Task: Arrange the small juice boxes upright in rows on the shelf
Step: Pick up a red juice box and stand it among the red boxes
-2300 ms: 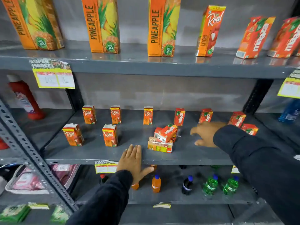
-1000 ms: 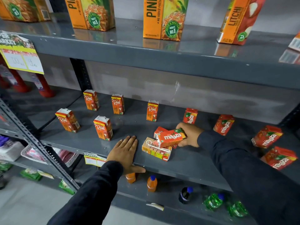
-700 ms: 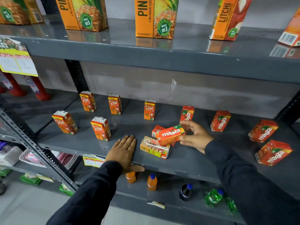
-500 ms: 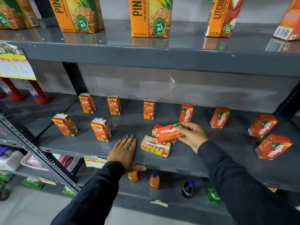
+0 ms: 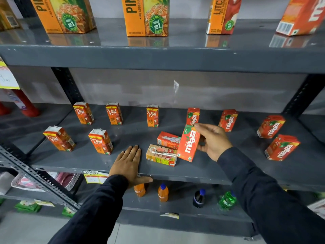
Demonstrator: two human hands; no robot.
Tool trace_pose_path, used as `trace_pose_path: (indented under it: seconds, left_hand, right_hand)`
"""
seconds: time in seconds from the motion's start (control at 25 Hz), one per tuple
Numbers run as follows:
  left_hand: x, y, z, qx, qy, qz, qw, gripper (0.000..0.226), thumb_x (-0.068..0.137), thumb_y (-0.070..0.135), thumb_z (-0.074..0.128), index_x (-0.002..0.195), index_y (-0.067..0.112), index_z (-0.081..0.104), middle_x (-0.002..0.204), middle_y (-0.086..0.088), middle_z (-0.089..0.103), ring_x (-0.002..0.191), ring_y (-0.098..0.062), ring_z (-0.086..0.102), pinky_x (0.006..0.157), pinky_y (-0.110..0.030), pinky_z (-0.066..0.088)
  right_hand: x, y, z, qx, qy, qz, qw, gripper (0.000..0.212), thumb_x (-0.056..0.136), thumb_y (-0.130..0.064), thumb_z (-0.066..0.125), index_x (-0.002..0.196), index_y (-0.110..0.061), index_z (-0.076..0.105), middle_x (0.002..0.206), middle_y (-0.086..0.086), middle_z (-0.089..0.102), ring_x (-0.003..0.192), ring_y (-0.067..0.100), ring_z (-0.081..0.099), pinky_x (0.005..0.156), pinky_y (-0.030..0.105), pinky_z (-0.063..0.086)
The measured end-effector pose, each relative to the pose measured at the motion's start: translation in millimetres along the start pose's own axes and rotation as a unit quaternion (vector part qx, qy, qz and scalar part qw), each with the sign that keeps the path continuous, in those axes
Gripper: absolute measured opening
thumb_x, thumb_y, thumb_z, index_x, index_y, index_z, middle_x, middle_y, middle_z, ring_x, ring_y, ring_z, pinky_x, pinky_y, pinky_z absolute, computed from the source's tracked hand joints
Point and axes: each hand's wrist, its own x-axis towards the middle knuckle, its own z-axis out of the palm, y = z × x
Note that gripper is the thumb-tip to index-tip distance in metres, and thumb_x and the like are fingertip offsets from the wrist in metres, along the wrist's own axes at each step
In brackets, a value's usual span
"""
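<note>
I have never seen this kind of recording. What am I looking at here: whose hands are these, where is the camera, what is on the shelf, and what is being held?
There is no machine here. A person wears one wide-angle camera on the head, so you look forward and down at their own two hands.

The left hand lies flat on the front edge of the grey middle shelf and holds nothing. The right hand grips one Maaza box, tilted nearly upright.

On the shelf, five Real boxes stand upright at the left, and four more Maaza boxes stand at the back and right. Beside the held box, two boxes lie on their sides.

Large cartons stand on the shelf above; small bottles stand below.
</note>
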Motion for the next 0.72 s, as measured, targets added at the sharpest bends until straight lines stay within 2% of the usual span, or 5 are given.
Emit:
trace_pose_path:
  seconds: [0.12,0.28,0.4,0.6,0.72]
  left_hand:
    - [0,1,-1,0.002,-0.005,-0.001,1.000,0.134,0.050,0.101,0.019,0.149,0.015,-0.008,0.160,-0.004,-0.009,0.146,-0.021,-0.011,0.119,-0.040,-0.004]
    - [-1,1,-1,0.007,-0.004,-0.007,1.000,0.134,0.049,0.101,0.018,0.149,0.015,-0.009,0.160,-0.004,-0.010,0.146,-0.021,-0.012,0.119,-0.040,-0.004]
    - [-2,1,-1,0.005,-0.004,-0.007,1.000,0.133,0.050,0.100,0.020,0.149,0.015,-0.009,0.160,-0.003,-0.011,0.146,-0.021,-0.011,0.118,-0.040,-0.004]
    - [-2,2,-3,0.014,-0.009,-0.006,1.000,0.131,0.054,0.098,0.025,0.149,0.015,-0.009,0.159,-0.004,-0.012,0.146,-0.021,-0.012,0.118,-0.040,-0.004]
    - [-2,3,-3,0.019,-0.009,-0.004,1.000,0.130,0.055,0.098,0.026,0.149,0.015,-0.009,0.159,-0.004,-0.012,0.146,-0.021,-0.012,0.119,-0.040,-0.003]
  right_hand:
    - [-5,0,-14,-0.033,0.001,-0.028,0.999,0.009,0.084,-0.028,0.068,0.090,-0.021,0.071,0.081,-0.002,0.075,0.080,0.013,0.070,0.064,0.034,0.056]
    - [-8,-2,-51,-0.142,0.020,-0.097,0.985,0.021,0.085,-0.015,0.067,0.105,-0.022,0.068,0.099,-0.004,0.072,0.090,0.007,0.068,0.076,0.026,0.052]
    - [-4,-9,-89,-0.159,0.035,-0.129,0.978,0.030,0.085,-0.003,0.065,0.109,-0.020,0.066,0.112,0.005,0.069,0.098,0.012,0.067,0.088,0.029,0.052]
    - [-5,-11,-138,-0.209,0.016,-0.109,0.972,0.039,0.087,-0.001,0.062,0.117,-0.024,0.062,0.121,0.004,0.064,0.109,0.010,0.061,0.091,0.025,0.049]
    - [-8,-6,-154,-0.197,0.009,-0.083,0.977,0.039,0.091,-0.003,0.056,0.129,-0.014,0.056,0.124,0.003,0.064,0.107,0.007,0.061,0.084,0.019,0.048]
